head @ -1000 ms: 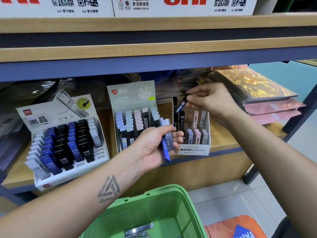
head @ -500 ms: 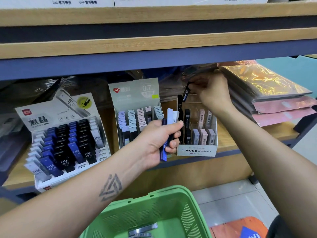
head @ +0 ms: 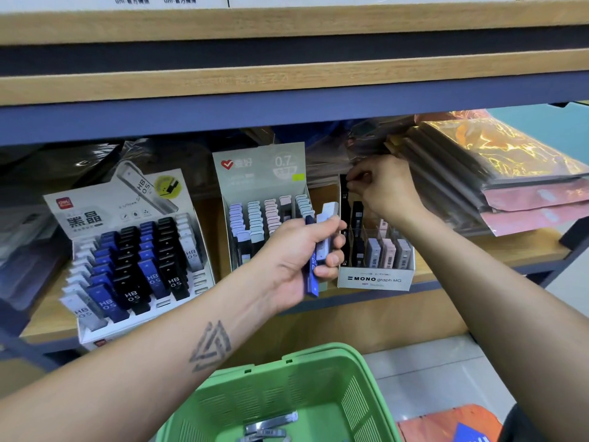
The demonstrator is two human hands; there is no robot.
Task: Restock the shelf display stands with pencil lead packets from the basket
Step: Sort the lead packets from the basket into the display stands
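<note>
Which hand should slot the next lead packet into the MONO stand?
Right. The right hand is already at the back of the MONO stand, fingers curled in a pinching grip. The left hand is in front of the neighbouring stand, holding the spare packets, so it serves as the supply.

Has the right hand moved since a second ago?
Yes. The right hand has gone from above the front of the white MONO cardboard display box back to its rear left corner, fingers pinching a dark pencil lead packet.
</note>
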